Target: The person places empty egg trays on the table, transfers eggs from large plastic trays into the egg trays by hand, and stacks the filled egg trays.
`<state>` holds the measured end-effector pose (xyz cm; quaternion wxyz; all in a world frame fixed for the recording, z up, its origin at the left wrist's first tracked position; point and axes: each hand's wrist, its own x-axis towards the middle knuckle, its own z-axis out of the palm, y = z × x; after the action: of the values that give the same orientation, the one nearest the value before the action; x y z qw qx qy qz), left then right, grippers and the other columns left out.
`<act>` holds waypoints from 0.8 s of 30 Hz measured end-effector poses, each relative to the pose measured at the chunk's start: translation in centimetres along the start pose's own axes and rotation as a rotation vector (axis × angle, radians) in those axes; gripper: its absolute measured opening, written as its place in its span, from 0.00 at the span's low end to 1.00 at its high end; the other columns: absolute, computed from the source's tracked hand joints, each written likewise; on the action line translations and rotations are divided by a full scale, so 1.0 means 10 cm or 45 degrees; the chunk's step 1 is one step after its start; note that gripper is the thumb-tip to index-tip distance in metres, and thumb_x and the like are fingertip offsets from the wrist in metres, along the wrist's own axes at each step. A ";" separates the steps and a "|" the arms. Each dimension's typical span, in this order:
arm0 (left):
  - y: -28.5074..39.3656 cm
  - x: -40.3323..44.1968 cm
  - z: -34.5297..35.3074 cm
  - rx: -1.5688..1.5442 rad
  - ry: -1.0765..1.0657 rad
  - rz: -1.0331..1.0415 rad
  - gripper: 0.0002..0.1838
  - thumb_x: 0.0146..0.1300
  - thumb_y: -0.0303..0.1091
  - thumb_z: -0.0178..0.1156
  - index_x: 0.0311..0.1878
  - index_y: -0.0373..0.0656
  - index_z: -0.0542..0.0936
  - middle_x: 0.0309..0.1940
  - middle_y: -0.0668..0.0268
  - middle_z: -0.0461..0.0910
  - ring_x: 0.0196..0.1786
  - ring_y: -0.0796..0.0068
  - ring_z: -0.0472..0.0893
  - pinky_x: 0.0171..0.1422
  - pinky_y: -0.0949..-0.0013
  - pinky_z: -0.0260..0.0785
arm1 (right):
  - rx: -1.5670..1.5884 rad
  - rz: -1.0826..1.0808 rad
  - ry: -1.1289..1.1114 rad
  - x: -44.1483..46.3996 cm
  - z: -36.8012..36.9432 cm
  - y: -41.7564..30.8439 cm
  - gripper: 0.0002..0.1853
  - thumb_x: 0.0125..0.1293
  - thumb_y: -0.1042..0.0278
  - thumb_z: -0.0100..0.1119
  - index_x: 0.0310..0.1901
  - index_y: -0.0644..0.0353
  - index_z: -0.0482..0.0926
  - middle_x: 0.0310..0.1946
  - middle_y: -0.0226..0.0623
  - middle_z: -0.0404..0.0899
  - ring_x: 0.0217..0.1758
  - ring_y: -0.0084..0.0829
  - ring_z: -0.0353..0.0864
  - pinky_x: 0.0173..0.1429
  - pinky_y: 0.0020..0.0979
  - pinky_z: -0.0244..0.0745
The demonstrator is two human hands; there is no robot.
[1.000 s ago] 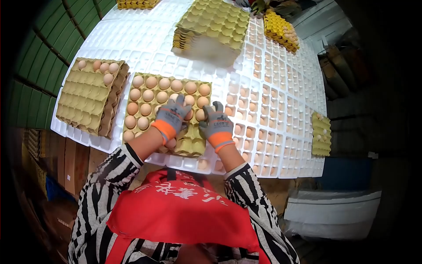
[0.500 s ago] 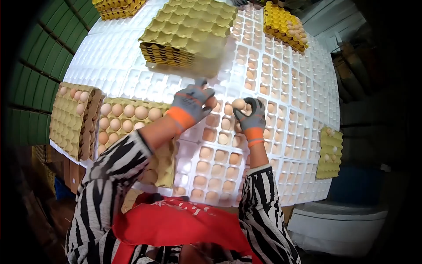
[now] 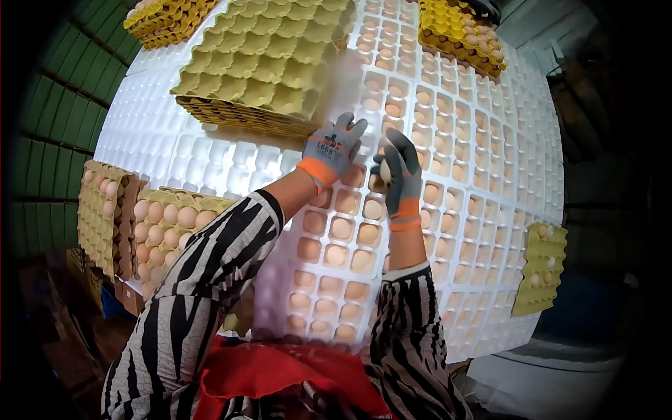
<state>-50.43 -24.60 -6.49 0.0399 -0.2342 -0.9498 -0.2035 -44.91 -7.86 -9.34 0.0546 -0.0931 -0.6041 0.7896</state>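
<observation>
My left hand (image 3: 334, 145), in a grey glove with an orange cuff, is over the white foam tray, its fingers stretched out and apart. No egg shows in it; the palm side is hidden. Beside it, my right hand (image 3: 404, 171) wears a matching glove and has an egg (image 3: 385, 171) between its curled thumb and fingers. Pale brown eggs (image 3: 341, 228) fill the tray cells below both hands. Next to my left hand rises a tall stack of yellowish pulp egg trays (image 3: 273, 59).
Egg-filled pulp trays (image 3: 164, 227) lie at the left, partly behind my left sleeve. Yellow trays (image 3: 458, 38) with eggs stand at the far right, and more yellow trays (image 3: 168, 21) at the far left. A pulp tray (image 3: 542, 269) holding a few eggs sits at the right edge.
My left hand has opened out and shifted slightly right, closer to my right hand. My right hand has turned more upright, an egg still in it. The whole view has shifted a little.
</observation>
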 end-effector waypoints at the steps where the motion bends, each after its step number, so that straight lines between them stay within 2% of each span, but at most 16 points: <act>1: -0.04 0.08 0.10 0.121 -0.112 -0.032 0.18 0.69 0.36 0.58 0.61 0.48 0.77 0.57 0.52 0.77 0.49 0.48 0.83 0.51 0.53 0.78 | 0.184 0.013 -0.055 0.11 0.07 0.03 0.20 0.73 0.69 0.60 0.64 0.61 0.75 0.51 0.34 0.81 0.52 0.25 0.80 0.56 0.29 0.77; 2: -0.08 0.15 0.20 0.242 -0.225 -0.064 0.18 0.69 0.37 0.58 0.61 0.48 0.76 0.57 0.52 0.77 0.49 0.48 0.83 0.51 0.53 0.77 | 0.080 -0.160 -0.075 0.20 0.17 0.08 0.20 0.72 0.71 0.59 0.65 0.61 0.75 0.54 0.37 0.80 0.53 0.28 0.82 0.57 0.32 0.78; 3: -0.05 0.18 0.21 0.364 -0.337 -0.099 0.19 0.70 0.38 0.57 0.62 0.48 0.76 0.57 0.52 0.77 0.49 0.48 0.82 0.51 0.53 0.77 | -0.417 -0.400 -0.058 0.26 0.23 0.14 0.20 0.73 0.72 0.56 0.65 0.59 0.75 0.57 0.43 0.80 0.57 0.33 0.82 0.61 0.34 0.77; 5: -0.03 0.15 0.19 0.159 -0.196 -0.145 0.24 0.69 0.37 0.57 0.68 0.49 0.73 0.55 0.52 0.77 0.51 0.48 0.82 0.53 0.53 0.76 | -0.644 -0.476 -0.197 0.34 0.23 0.20 0.20 0.74 0.73 0.53 0.66 0.57 0.74 0.59 0.47 0.79 0.62 0.38 0.81 0.65 0.34 0.75; 6: 0.03 0.12 0.10 0.016 -0.084 -0.152 0.25 0.69 0.37 0.57 0.69 0.49 0.72 0.55 0.52 0.77 0.52 0.48 0.81 0.55 0.53 0.75 | -0.644 -0.302 -0.197 0.36 0.18 0.27 0.20 0.75 0.74 0.51 0.67 0.60 0.73 0.60 0.44 0.80 0.65 0.36 0.78 0.68 0.34 0.73; 9: 0.05 0.17 0.13 -0.318 0.238 -0.080 0.31 0.66 0.33 0.57 0.74 0.50 0.67 0.57 0.50 0.75 0.56 0.48 0.78 0.60 0.53 0.72 | -0.084 -0.451 0.039 0.43 0.10 0.46 0.20 0.75 0.73 0.52 0.66 0.64 0.73 0.61 0.42 0.80 0.64 0.33 0.78 0.68 0.33 0.72; 10: 0.07 0.24 0.17 -0.399 0.323 -0.041 0.32 0.66 0.32 0.57 0.74 0.49 0.67 0.58 0.50 0.74 0.57 0.48 0.77 0.61 0.53 0.71 | 0.086 -0.288 0.143 0.47 0.12 0.49 0.20 0.75 0.73 0.53 0.66 0.68 0.72 0.61 0.40 0.80 0.64 0.30 0.78 0.67 0.30 0.72; 12: 0.09 0.39 0.27 -0.446 0.454 0.093 0.33 0.64 0.30 0.58 0.74 0.48 0.66 0.59 0.52 0.74 0.59 0.49 0.76 0.64 0.51 0.67 | 0.054 -0.411 0.189 0.50 0.13 0.56 0.21 0.75 0.74 0.53 0.67 0.68 0.72 0.60 0.40 0.80 0.63 0.29 0.78 0.66 0.28 0.72; 14: 0.05 0.59 0.39 -0.307 0.123 0.078 0.33 0.65 0.31 0.58 0.75 0.47 0.66 0.61 0.52 0.74 0.63 0.50 0.73 0.68 0.51 0.64 | 0.088 -0.586 0.204 0.42 0.15 0.42 0.23 0.75 0.72 0.54 0.69 0.68 0.69 0.58 0.38 0.79 0.60 0.28 0.79 0.64 0.28 0.74; 15: 0.00 0.67 0.47 -0.236 -0.040 0.071 0.34 0.65 0.32 0.58 0.75 0.46 0.65 0.62 0.52 0.73 0.65 0.50 0.72 0.70 0.51 0.63 | 0.133 -0.564 0.204 0.43 0.12 0.46 0.24 0.75 0.71 0.55 0.70 0.67 0.68 0.58 0.38 0.79 0.60 0.27 0.79 0.63 0.28 0.74; 16: -0.06 0.67 0.63 0.002 0.018 0.168 0.32 0.67 0.35 0.57 0.75 0.45 0.66 0.68 0.51 0.71 0.72 0.49 0.67 0.74 0.52 0.60 | 0.181 -0.543 0.202 0.47 0.08 0.50 0.25 0.75 0.70 0.55 0.71 0.67 0.67 0.58 0.37 0.79 0.59 0.27 0.79 0.62 0.28 0.74; 17: -0.15 0.63 0.77 -0.042 0.040 0.180 0.31 0.68 0.36 0.56 0.75 0.45 0.66 0.69 0.51 0.70 0.73 0.49 0.66 0.76 0.53 0.58 | 0.229 -0.518 0.197 0.48 0.04 0.54 0.26 0.75 0.68 0.56 0.71 0.67 0.67 0.58 0.37 0.79 0.58 0.26 0.78 0.62 0.28 0.75; 18: -0.10 0.55 0.64 -0.083 0.061 0.191 0.30 0.70 0.37 0.55 0.75 0.45 0.66 0.70 0.51 0.69 0.74 0.49 0.65 0.77 0.53 0.56 | 0.240 -0.534 0.160 0.44 0.07 0.42 0.29 0.75 0.64 0.58 0.73 0.66 0.64 0.58 0.36 0.78 0.57 0.25 0.78 0.61 0.27 0.75; 20: -0.05 0.32 0.42 -0.296 0.112 0.166 0.27 0.72 0.37 0.55 0.73 0.45 0.69 0.72 0.51 0.68 0.75 0.50 0.66 0.79 0.54 0.56 | 0.226 -0.515 0.116 0.43 0.08 0.42 0.31 0.75 0.61 0.59 0.73 0.66 0.64 0.58 0.35 0.78 0.56 0.24 0.77 0.60 0.25 0.74; 22: 0.00 -0.03 -0.03 -0.469 -0.035 0.107 0.27 0.71 0.35 0.57 0.72 0.44 0.71 0.72 0.52 0.69 0.74 0.51 0.67 0.79 0.55 0.58 | 0.267 -0.470 0.072 0.44 0.05 0.44 0.32 0.74 0.59 0.62 0.73 0.65 0.65 0.57 0.32 0.78 0.55 0.22 0.76 0.60 0.22 0.73; 24: 0.03 -0.46 -0.70 -0.504 -0.111 0.106 0.26 0.70 0.31 0.60 0.71 0.43 0.72 0.71 0.52 0.71 0.74 0.53 0.69 0.78 0.56 0.61 | 0.088 -0.502 0.072 0.51 0.00 0.48 0.26 0.76 0.67 0.56 0.72 0.64 0.67 0.59 0.39 0.79 0.59 0.30 0.78 0.64 0.29 0.75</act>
<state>-46.31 -29.14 -0.75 -0.0395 -0.2850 -0.8817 -0.3740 -49.74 -8.10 -14.37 0.2283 0.0067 -0.5813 0.7810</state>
